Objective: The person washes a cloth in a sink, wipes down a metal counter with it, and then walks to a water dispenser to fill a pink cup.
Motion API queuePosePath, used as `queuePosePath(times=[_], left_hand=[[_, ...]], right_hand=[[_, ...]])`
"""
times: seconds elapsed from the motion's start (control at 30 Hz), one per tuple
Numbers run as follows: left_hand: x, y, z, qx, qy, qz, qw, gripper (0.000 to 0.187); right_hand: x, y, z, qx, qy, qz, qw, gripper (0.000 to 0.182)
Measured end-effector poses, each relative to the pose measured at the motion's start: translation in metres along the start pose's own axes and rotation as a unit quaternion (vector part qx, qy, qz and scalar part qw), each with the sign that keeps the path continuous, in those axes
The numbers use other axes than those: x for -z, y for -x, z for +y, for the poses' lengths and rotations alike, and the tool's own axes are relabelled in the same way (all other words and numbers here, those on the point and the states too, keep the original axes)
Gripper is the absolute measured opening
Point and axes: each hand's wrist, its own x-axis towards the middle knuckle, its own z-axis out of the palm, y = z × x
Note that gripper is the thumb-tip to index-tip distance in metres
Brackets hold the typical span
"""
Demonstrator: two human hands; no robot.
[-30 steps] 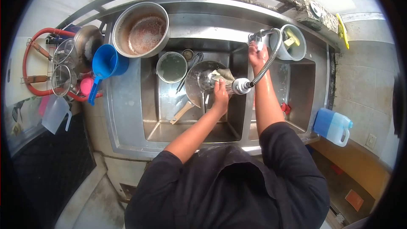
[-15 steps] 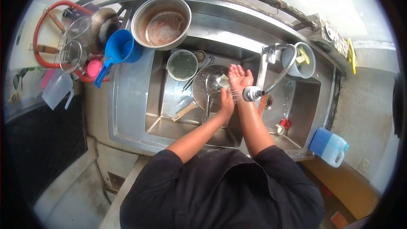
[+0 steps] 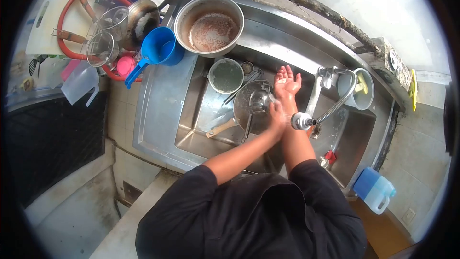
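Note:
My right hand (image 3: 287, 85) is raised palm up over the sink divider, fingers spread and wet, holding nothing. Against its wrist lies my left hand (image 3: 276, 116), its fingers extended and slightly blurred; I see no object in it. Just right of the wrists, the spray head (image 3: 301, 121) of a flexible hose sends water onto them. Beneath my left hand, in the left basin, a shiny metal bowl or ladle (image 3: 260, 101) rests in a frying pan (image 3: 243, 98) with a wooden-looking handle. A whisk (image 3: 252, 75) and a pot of cloudy water (image 3: 225, 76) sit beside the pan.
A large stained pot (image 3: 211, 26) and a blue dipper (image 3: 160, 48) stand on the left ledge, near a rack of strainers (image 3: 102, 48). The faucet (image 3: 327, 76) and a grey bucket (image 3: 359, 97) are at the right. A blue-liquid jug (image 3: 374, 189) stands beyond the right basin.
My left hand has moved from above the pan onto my right wrist. The camera view has shifted, so the sink and its contents appear further right and lower.

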Motion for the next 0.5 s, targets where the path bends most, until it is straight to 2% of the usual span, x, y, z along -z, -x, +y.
queuePosePath(times=[0.07, 0.17, 0.2, 0.27, 0.3, 0.33, 0.4, 0.43, 0.47, 0.5], left_hand=[[-0.006, 0.049, 0.006, -0.039, -0.108, -0.033, 0.993, 0.043], [-0.014, 0.059, 0.022, -0.041, -0.093, -0.029, 0.994, 0.041], [-0.009, 0.033, 0.011, -0.043, -0.096, -0.029, 0.994, 0.041], [-0.009, -0.049, -0.015, 0.041, -0.038, 0.088, 0.995, 0.043], [-0.016, -0.054, 0.011, 0.062, -0.020, 0.050, 0.997, 0.042], [-0.015, -0.049, 0.037, 0.087, -0.003, 0.009, 0.996, 0.043], [-0.013, -0.036, 0.049, 0.093, 0.052, -0.019, 0.994, 0.044], [-0.007, -0.029, 0.041, 0.078, -0.002, -0.013, 0.997, 0.042], [0.004, -0.022, 0.030, 0.060, -0.056, -0.007, 0.997, 0.040], [0.017, -0.019, 0.022, 0.064, -0.061, -0.020, 0.996, 0.040]], right_hand=[[0.000, -0.010, -0.009, 0.034, -0.015, 0.025, 0.999, 0.059], [-0.001, -0.015, -0.011, 0.046, -0.053, 0.028, 0.997, 0.056], [-0.001, -0.011, -0.007, 0.033, -0.074, 0.032, 0.996, 0.055], [-0.008, 0.000, -0.001, 0.033, -0.088, 0.051, 0.994, 0.048], [0.008, 0.000, 0.003, 0.007, -0.066, 0.031, 0.997, 0.042], [0.026, 0.003, 0.003, -0.042, -0.003, -0.034, 0.999, 0.034], [0.024, 0.032, 0.010, -0.001, 0.078, -0.003, 0.997, 0.028], [0.005, 0.061, 0.009, 0.016, 0.146, -0.036, 0.989, 0.032], [-0.015, 0.084, 0.004, 0.030, 0.290, -0.078, 0.953, 0.037], [-0.021, 0.096, -0.010, 0.092, 0.492, -0.170, 0.849, 0.042]])
